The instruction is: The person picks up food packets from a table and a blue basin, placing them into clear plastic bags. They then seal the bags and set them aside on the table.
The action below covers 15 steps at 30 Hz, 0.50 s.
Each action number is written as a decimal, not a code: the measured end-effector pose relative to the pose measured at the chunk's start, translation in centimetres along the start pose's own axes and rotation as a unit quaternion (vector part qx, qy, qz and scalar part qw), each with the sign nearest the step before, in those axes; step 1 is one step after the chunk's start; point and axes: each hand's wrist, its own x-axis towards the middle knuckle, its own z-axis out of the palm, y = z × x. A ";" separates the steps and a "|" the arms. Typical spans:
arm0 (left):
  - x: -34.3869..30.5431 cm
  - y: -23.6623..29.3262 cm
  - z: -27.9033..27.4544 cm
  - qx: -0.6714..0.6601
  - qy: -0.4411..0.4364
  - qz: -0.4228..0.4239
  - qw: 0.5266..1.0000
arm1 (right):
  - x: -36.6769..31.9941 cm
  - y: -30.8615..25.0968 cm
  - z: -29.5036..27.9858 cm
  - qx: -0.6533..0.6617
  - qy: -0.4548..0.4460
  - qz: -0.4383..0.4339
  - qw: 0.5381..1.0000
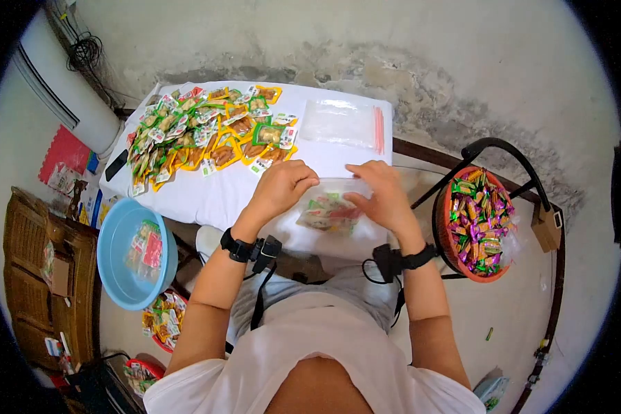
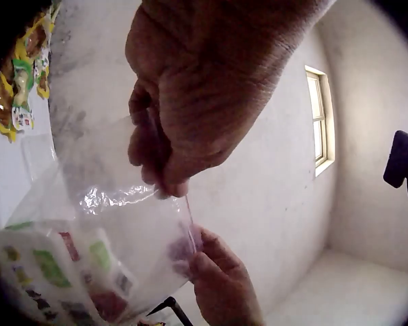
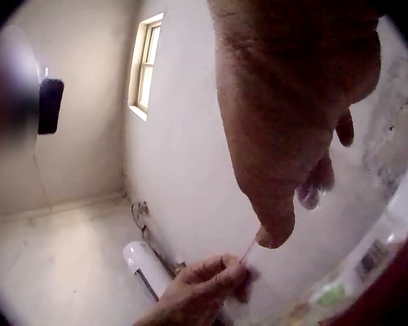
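Fingers (image 2: 147, 144) on left hand (image 1: 281, 186) and right hand (image 1: 381, 196) pinch this clear bag (image 2: 112, 210); one lazy grip and its packets (image 1: 328, 213) could spill imo.

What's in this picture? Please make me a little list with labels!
Left hand: pinches rim of clear zip bag
Right hand: pinches the same rim
Inside that bag: colorful snack packets
White-covered table: big snack heap, black smartphone, flat pink-edged bags
Light-blue basin: filled clear bags
Orange basket: wrapped candies
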 end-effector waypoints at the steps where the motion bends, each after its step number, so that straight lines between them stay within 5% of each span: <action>1: 0.0 0.0 0.1 -0.002 0.003 0.007 1.000 | 0.4 -0.7 0.4 -0.046 -0.017 -0.018 0.999; 9: 0.6 1.5 0.1 0.086 0.066 0.102 0.989 | 1.9 -0.7 3.0 -0.077 -0.027 -0.048 0.996; 15: 1.1 0.9 0.6 0.085 -0.011 0.098 0.991 | 1.4 -0.3 1.3 -0.063 -0.047 -0.017 0.997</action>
